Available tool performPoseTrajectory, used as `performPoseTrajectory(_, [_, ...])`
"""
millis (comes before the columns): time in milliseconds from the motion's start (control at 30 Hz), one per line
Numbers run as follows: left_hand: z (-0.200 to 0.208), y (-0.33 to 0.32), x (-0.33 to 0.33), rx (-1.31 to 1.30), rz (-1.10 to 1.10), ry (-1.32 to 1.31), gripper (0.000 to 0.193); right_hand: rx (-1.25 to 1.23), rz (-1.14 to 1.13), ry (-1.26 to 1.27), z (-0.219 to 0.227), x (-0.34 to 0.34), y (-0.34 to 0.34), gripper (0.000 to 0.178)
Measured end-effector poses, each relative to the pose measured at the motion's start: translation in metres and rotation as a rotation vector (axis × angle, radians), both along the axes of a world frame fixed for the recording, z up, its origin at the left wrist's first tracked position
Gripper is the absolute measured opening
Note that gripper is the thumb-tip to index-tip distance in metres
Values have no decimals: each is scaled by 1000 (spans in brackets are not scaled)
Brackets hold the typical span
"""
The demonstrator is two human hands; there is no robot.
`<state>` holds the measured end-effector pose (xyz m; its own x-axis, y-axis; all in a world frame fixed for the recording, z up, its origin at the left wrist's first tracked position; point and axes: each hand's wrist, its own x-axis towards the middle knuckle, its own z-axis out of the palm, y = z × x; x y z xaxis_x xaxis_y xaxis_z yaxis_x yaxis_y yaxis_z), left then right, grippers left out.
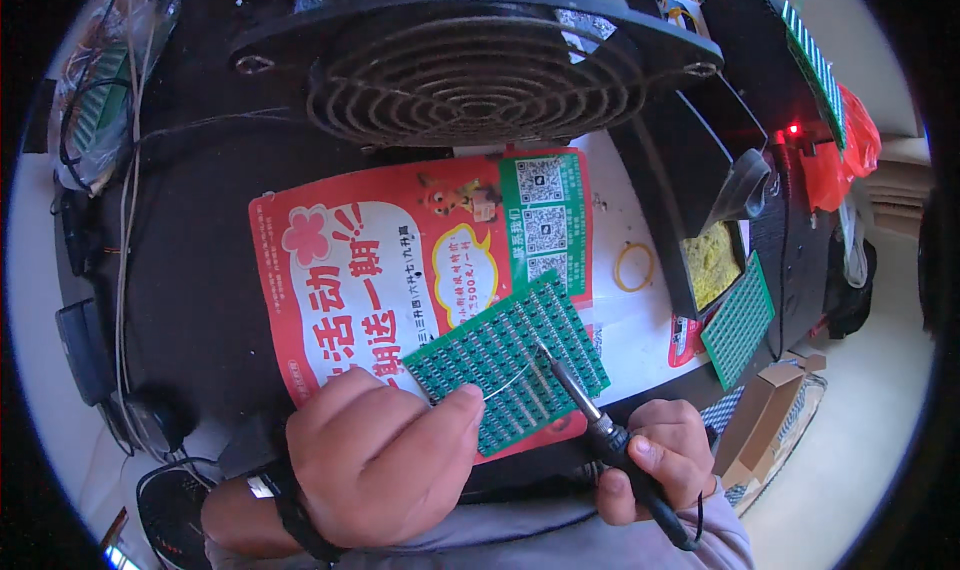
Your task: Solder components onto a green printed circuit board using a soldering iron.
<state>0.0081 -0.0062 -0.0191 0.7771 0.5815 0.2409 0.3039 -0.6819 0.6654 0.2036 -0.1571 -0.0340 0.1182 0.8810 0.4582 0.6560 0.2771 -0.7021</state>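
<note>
- Roughly by size: one black fan [470, 70] with a round grille, at the far edge of the desk [200, 270], well beyond the red flyer [400, 270].
- One red flyer, flat on the desk; thin paper, light, probably slides easily. The landmark for everything below.
- One green circuit board [510, 360] lying on the flyer's near right corner, tilted diagonally. Looks thin, stiff and light, studded with rows of small parts, so likely fragile on top; best held by the edges or pinned flat at a bare margin.
- Two more green boards: one [738, 320] right of the flyer, leaning at the desk edge; one [815, 65] far right and beyond the flyer, on a black box.
- One black tray with yellowish wool [712, 262], right of the flyer, just beside the leaning board.
- One cardboard box [765, 410], off the desk, right of the flyer's near corner.
- One left hand [385, 460], over the flyer's near edge, grip closed, fingertips pinching a thin solder wire [510, 378] that reaches across the board; the wire looks soft and bendy.
- One right hand [665, 460], right of the flyer's near corner, grip closed around a soldering iron [600, 420]; tip rests on the board, touching or just beside the wire end. Rigid, tip presumably hot, so hold only the black handle.
- One yellow rubber band [634, 266] on the desk just right of the flyer; soft, stretchy.
</note>
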Motion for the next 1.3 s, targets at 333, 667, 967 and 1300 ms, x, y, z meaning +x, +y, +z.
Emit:
performPoseTrajectory(333, [-3, -2, 1, 23, 10, -13, 26, -14, -5, 1, -2, -3, 5, 36])
performPoseTrajectory(667, [1, -3, 1, -124, 82, -28, 20, -27, -3, 21, 2, -1, -2, 37])
performPoseTrajectory(967, [18, -3, 1, -30, 98, 217, 19, -72, 31, -16, 0, 2, -1, 40])
performPoseTrajectory(1300, [12, -2, 4, 32, 14, 96, 24, -25, 25, 3, -5, 2, -7, 40])
